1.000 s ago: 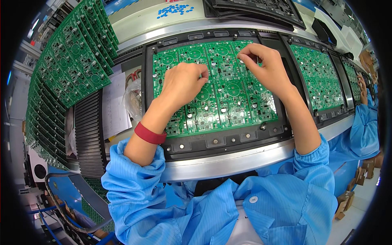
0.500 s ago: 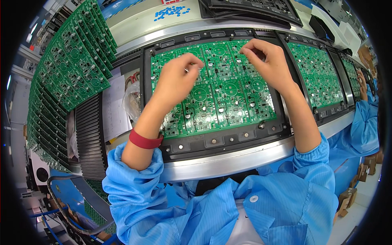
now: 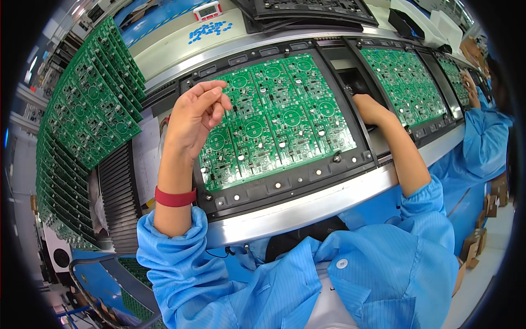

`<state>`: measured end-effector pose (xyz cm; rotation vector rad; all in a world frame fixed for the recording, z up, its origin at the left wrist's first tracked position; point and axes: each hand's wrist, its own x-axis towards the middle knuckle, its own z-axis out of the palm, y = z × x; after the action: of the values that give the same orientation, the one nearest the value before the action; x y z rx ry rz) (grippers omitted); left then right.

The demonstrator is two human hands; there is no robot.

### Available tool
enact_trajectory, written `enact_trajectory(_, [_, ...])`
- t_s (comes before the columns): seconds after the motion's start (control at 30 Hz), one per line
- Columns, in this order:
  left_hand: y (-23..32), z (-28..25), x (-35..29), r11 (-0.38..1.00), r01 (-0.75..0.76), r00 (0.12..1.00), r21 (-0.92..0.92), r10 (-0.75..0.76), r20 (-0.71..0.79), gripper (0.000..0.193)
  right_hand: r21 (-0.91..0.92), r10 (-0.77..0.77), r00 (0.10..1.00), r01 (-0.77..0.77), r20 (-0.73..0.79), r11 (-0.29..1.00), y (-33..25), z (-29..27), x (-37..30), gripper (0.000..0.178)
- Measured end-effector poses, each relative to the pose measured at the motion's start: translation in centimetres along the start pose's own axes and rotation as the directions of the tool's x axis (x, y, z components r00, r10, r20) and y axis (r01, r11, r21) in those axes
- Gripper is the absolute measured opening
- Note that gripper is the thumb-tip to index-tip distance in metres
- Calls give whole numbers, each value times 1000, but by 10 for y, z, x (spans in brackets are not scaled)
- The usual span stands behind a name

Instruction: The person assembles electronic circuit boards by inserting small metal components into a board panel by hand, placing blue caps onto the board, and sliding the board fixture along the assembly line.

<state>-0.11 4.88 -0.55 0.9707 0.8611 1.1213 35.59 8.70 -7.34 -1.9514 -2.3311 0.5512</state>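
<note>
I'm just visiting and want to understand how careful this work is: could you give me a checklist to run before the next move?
1. Green board lying within its black frame: ok.
2. Board clear of hands: not ok; the left hand hangs over its left side.
3. Right hand empty: cannot tell; its fingertips are hidden at the dark opening beside the frame.
4. Red wristband on the left wrist: ok.
5. Loose blue pieces kept off the board: ok; they lie beyond it.
6. Co-worker's hand away from this board: ok, far right.
</note>
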Motion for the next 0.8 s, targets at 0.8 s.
enact_trajectory(0.8, [-14, -5, -90, 963, 107, 960, 247, -36, -276, 7, 102, 2, 980, 18, -197, 995, 29, 22, 23, 13])
